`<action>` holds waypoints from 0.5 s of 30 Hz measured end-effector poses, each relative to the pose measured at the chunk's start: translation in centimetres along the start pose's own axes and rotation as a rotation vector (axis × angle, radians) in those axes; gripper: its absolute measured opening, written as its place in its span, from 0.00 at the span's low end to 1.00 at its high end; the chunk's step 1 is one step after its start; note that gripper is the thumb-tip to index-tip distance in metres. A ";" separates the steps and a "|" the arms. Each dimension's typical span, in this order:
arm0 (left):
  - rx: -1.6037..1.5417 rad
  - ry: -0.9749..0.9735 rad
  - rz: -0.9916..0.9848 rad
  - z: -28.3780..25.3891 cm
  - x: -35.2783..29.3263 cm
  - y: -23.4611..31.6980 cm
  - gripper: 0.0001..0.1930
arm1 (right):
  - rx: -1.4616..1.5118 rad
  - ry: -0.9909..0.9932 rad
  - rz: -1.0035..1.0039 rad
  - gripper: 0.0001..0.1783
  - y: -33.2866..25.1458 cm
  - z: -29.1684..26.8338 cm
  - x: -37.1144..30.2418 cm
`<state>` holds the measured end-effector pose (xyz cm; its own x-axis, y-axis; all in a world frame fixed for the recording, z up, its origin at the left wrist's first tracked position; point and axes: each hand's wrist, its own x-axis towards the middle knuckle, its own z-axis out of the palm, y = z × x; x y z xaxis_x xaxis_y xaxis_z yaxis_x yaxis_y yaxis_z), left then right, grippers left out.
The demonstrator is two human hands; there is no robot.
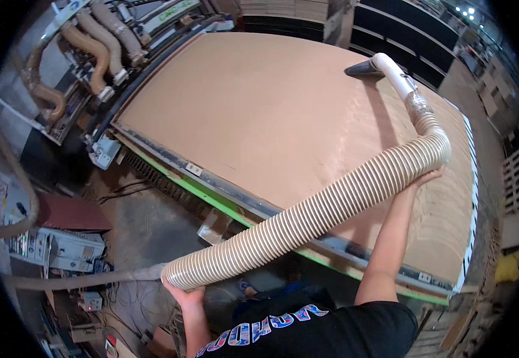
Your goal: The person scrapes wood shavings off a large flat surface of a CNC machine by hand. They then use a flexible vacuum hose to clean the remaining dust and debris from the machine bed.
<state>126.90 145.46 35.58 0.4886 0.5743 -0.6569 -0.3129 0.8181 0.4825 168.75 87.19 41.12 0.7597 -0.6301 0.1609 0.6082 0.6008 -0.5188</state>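
Gripped from beneath in both hands: a thick ribbed hose (307, 224), slung across the near edge of the brown surface (241, 107). Cupped under and around its lower end, out past that edge: left hand (185, 293). Bearing on the underside at the bend, close to the surface's right edge: right hand (427, 178), partly hidden, tightness of grip impossible to tell.

Slants, along the straight run's long axis, from the left hand rightward and away over the near edge. Turns at the bend toward the far edge, passes into a white pipe (398, 77), and ends in a dark nozzle (362, 68) near the far edge, toward the right.

Lies, at that nozzle end, beyond both hands, right hand nearer, left well apart. Points leftward, away from the surface's right edge, with the nozzle's long axis set at an angle to the white pipe. Touching the surface or just above: cannot tell.
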 end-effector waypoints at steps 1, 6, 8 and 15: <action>-0.005 0.012 0.017 -0.6 -1.0 0.0 0.38 | -0.032 0.076 0.068 0.49 2.5 1.7 -0.1; 0.013 0.054 0.083 -4.7 -4.6 -0.6 0.39 | -0.063 0.058 0.403 0.55 13.5 6.4 1.8; -0.030 -0.006 0.038 -3.6 -4.5 -1.8 0.40 | 0.022 -0.140 0.519 0.51 16.9 0.3 9.1; -0.160 -0.045 0.053 -7.8 -6.7 -1.8 0.41 | -0.240 -0.274 0.372 0.47 13.6 4.2 4.1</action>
<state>117.85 140.41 34.61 0.5025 0.6180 -0.6046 -0.4634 0.7829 0.4151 181.09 94.86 38.27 0.9664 -0.2243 0.1255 0.2396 0.6095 -0.7557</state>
